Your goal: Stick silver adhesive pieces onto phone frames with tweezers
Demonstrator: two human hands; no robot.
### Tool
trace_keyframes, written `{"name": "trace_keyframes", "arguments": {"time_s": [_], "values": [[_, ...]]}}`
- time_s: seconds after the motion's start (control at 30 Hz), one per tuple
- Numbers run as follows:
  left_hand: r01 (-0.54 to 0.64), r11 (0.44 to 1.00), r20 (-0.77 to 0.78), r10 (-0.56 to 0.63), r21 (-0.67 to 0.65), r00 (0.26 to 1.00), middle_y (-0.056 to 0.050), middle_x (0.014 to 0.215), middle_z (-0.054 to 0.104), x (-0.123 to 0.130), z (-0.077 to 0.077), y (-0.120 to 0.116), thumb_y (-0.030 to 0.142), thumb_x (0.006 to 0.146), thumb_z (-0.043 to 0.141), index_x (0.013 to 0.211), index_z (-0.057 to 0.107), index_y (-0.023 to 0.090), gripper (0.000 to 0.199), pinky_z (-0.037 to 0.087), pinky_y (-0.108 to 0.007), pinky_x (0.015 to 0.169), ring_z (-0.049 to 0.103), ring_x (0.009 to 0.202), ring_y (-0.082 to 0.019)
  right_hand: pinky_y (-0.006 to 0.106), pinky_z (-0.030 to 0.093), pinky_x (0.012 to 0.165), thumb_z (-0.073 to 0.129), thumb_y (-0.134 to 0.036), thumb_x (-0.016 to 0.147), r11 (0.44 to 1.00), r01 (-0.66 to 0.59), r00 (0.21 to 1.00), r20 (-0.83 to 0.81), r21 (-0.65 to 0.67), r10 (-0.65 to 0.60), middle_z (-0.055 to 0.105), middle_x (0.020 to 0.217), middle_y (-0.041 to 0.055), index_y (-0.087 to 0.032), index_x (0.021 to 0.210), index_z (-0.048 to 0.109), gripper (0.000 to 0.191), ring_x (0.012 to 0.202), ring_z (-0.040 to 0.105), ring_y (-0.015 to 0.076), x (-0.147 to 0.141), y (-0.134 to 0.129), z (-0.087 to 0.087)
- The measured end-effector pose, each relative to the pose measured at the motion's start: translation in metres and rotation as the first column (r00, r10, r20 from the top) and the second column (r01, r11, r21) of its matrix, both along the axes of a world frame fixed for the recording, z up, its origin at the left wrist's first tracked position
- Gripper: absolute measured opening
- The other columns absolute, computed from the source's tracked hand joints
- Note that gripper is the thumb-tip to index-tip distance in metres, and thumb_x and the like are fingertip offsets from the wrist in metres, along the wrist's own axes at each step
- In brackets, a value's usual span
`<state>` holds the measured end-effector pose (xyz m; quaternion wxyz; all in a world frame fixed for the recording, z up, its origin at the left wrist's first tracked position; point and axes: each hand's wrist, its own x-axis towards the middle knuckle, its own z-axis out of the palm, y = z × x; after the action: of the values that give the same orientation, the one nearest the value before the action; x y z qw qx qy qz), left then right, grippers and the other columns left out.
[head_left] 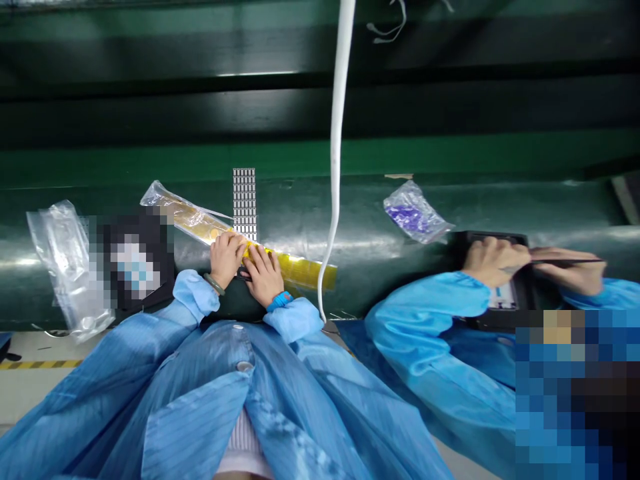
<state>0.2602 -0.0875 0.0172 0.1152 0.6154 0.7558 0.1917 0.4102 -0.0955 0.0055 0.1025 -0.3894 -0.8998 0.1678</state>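
Hands press together on a long yellow strip, left hand and right hand flattening it against the green surface, pinning it.

The dark item is largely covered by both hands; the co-worker's tablet is partly hidden.

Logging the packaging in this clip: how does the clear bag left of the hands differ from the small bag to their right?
The clear bag is larger and looks empty and crumpled; the small bag holds purple contents. The clear bag hangs over the near edge of the green belt; the small bag lies flat, farther back on it. Both are transparent plastic, and neither the left hand nor the right hand touches them.
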Motion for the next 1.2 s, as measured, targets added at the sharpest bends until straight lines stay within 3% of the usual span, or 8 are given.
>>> {"name": "trace_keyframes", "arguments": {"time_s": [0.13,0.33,0.7,0.8,1.2], "values": [[0.017,1.0,0.0,-0.017,-0.006,1.0,-0.009,0.102,0.059,-0.002,-0.007,0.005,0.03,0.09,0.05,0.092,0.062,0.016,0.018,0.043,-0.037,0.085,0.054,0.098,-0.022,0.05,0.01,0.112,0.051,-0.036,0.089,1.0,-0.03,1.0,-0.002,-0.005,0.03,0.037,0.144,0.0093,-0.017,0.129,0.051,0.044,0.137,0.022,0.0259,-0.002,0.004,-0.006],[-0.045,0.999,0.024,0.045,0.011,0.999,-0.007,0.109,0.058,-0.002,-0.015,0.01,0.033,0.09,0.052,0.107,0.057,0.015,0.025,0.049,-0.039,0.084,0.058,0.096,-0.018,0.05,0.013,0.111,0.052,-0.034,0.089,1.0,-0.03,1.0,-0.003,-0.01,0.03,0.037,0.144,0.0088,-0.018,0.131,0.049,0.046,0.136,0.024,0.0263,0.001,0.002,-0.01],[0.119,0.991,0.092,-0.114,-0.058,0.989,-0.009,0.103,0.056,-0.013,0.0,0.01,0.027,0.08,0.064,0.096,0.061,0.017,0.018,0.046,-0.036,0.086,0.054,0.099,-0.022,0.05,0.014,0.111,0.052,-0.032,0.088,0.999,-0.03,1.0,-0.01,-0.018,0.029,0.039,0.143,0.0088,-0.02,0.131,0.049,0.044,0.135,0.026,0.0265,0.004,0.001,-0.008],[0.11,0.991,0.093,-0.102,-0.082,0.99,-0.006,0.1,0.058,-0.013,-0.001,0.015,0.028,0.085,0.059,0.092,0.061,0.015,0.015,0.047,-0.037,0.083,0.056,0.094,-0.019,0.05,0.014,0.11,0.053,-0.032,0.088,0.999,-0.028,1.0,-0.011,-0.015,0.028,0.039,0.143,0.0092,-0.019,0.131,0.049,0.045,0.135,0.026,0.0269,0.004,0.0,-0.008],[0.013,0.999,0.092,-0.008,-0.051,0.996,-0.008,0.113,0.057,-0.013,-0.018,0.016,0.033,0.09,0.052,0.111,0.056,0.016,0.027,0.05,-0.039,0.083,0.058,0.096,-0.018,0.049,0.014,0.111,0.05,-0.033,0.09,1.0,-0.03,1.0,-0.009,-0.007,0.03,0.042,0.141,0.009,-0.02,0.131,0.05,0.043,0.135,0.026,0.0254,0.004,0.001,-0.008]]}}
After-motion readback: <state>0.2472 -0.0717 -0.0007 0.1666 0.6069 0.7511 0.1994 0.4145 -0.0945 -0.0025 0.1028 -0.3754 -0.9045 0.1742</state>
